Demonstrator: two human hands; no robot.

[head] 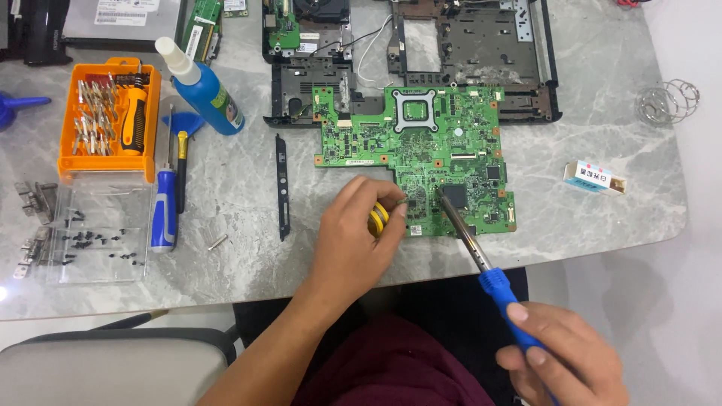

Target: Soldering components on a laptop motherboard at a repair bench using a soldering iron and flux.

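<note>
The left hand lay on the marble table at the near edge of the green circuit board, its fingers curled around a small yellow-and-dark roll pressed against the board's lower left edge. The right hand hung off the table's near side, closed around the blue handle of a soldering iron. The iron's metal shaft slanted up and to the left, its tip resting on the board beside a dark square chip.

The board lay flat near the middle of the table, its upper part overlapping a stripped black laptop chassis. A thin black strip lay just left of the board. Further left stood a blue bottle with a white nozzle, tilted, and beside it a blue-handled screwdriver and a slimmer yellow-and-black one. An orange case of bits sat beyond them, with small black screws scattered on a clear lid in front of it. Over to the right lay a small white and blue box, and past that a coiled wire stand.
</note>
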